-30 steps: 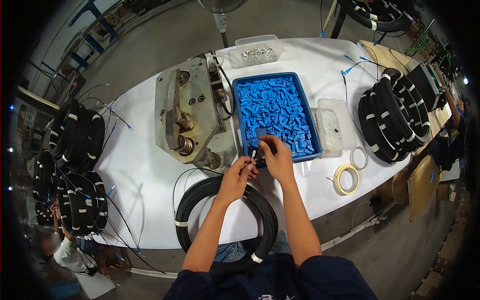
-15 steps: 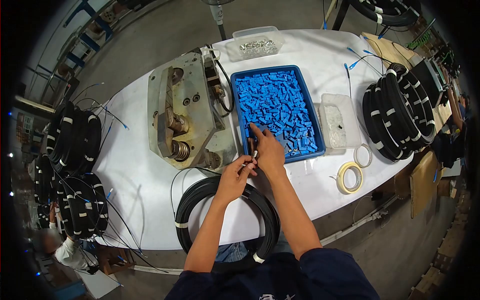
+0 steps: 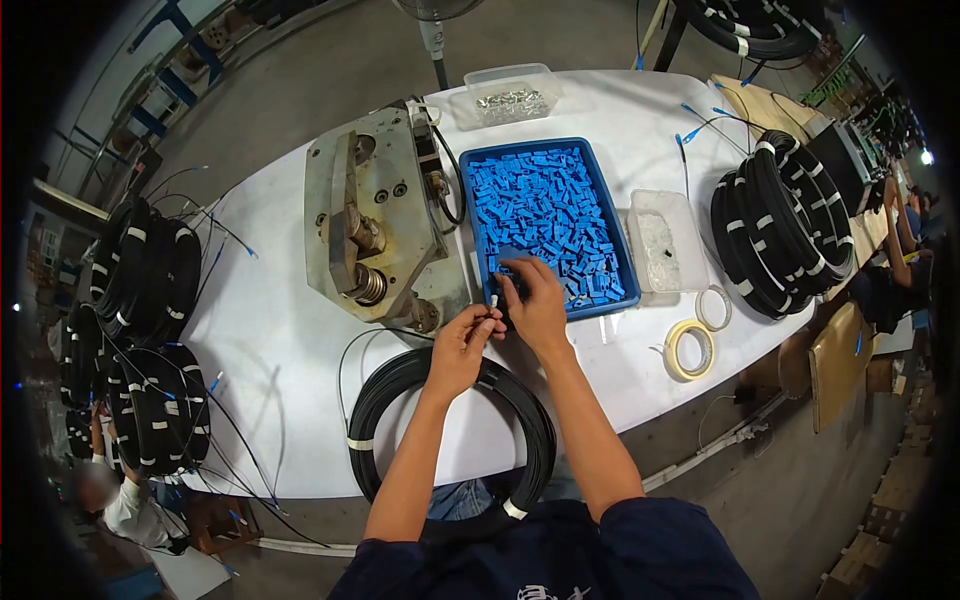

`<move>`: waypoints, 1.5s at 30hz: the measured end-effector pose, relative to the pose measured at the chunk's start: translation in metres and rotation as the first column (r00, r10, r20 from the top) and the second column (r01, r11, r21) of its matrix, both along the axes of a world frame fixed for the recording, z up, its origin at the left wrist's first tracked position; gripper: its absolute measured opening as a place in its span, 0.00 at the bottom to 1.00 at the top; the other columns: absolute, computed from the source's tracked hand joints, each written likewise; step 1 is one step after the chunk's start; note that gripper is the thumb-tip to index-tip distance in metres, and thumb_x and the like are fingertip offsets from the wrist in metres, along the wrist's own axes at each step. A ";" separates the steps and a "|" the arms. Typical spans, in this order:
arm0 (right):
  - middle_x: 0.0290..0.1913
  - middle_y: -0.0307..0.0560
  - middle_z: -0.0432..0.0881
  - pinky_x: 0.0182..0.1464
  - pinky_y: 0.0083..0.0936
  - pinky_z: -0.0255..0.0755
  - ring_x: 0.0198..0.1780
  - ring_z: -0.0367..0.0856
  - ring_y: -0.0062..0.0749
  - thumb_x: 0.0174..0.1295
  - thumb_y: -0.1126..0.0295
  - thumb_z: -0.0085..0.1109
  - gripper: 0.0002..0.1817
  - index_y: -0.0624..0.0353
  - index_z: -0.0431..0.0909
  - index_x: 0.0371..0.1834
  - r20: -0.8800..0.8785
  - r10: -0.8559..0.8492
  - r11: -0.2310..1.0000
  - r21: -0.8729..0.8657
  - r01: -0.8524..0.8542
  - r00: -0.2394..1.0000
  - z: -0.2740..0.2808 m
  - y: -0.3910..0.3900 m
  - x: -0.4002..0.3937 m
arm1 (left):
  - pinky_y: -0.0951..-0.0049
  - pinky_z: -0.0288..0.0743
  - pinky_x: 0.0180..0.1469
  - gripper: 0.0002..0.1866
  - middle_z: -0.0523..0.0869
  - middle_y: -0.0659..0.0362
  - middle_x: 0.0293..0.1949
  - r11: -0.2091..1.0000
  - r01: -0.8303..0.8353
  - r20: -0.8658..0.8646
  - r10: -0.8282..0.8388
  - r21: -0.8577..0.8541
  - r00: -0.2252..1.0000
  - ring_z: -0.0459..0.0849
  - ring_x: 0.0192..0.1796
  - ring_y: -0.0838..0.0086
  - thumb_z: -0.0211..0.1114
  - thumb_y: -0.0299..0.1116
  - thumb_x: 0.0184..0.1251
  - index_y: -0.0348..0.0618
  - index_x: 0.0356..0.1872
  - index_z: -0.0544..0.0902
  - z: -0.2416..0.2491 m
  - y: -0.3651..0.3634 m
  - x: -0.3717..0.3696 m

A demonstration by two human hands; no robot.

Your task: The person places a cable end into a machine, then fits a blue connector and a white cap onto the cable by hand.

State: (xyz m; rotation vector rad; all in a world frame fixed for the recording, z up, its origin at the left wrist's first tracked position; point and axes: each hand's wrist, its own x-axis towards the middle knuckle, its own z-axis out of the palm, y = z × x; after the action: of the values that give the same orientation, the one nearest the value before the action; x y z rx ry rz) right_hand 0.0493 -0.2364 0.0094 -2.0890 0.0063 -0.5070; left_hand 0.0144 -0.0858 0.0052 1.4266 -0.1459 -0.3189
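Observation:
My left hand [image 3: 460, 345] is closed in a pinch on the end of a black cable, and a small white connector tip [image 3: 494, 300] sticks up past its fingers. My right hand [image 3: 538, 305] is just beside it, over the near-left corner of a blue tray [image 3: 632, 288]. Its thumb and index finger are bent with a gap between them, and I make out nothing held there. The tray is full of small blue connector housings [image 3: 545, 205]. Below both hands a coil of black cable [image 3: 375, 400] lies at the table's front edge, partly covered by my left forearm.
A metal press-like machine [image 3: 375, 215] stands left of the tray. Clear plastic boxes [image 3: 665, 240] and tape rolls [image 3: 690, 350] lie to the right, another parts box [image 3: 505, 100] behind. Black cable coils [image 3: 780, 225] stand at both sides. A person [image 3: 140, 515] is at far left.
My right hand has moved slightly up and away from the connector tip, its index finger now bent instead of stretched out. My left hand still pinches the cable end. The camera view has shifted slightly.

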 end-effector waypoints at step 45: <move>0.43 0.44 0.86 0.49 0.33 0.75 0.45 0.80 0.42 0.47 0.82 0.69 0.15 0.60 0.85 0.40 0.270 0.103 0.989 0.076 -0.128 0.957 0.035 0.020 -0.092 | 0.72 0.73 0.59 0.07 0.84 0.51 0.50 0.971 0.078 0.277 -0.012 -0.226 0.961 0.80 0.58 0.67 0.56 0.17 0.71 0.38 0.42 0.80 -0.016 0.016 -0.014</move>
State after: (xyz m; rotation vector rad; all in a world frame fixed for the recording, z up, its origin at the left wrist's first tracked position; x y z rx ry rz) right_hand -0.0422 -0.2167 0.0448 -1.9043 -0.2435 -0.6979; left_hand 0.0007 -0.0700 -0.0106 1.2265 -0.4302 -0.1333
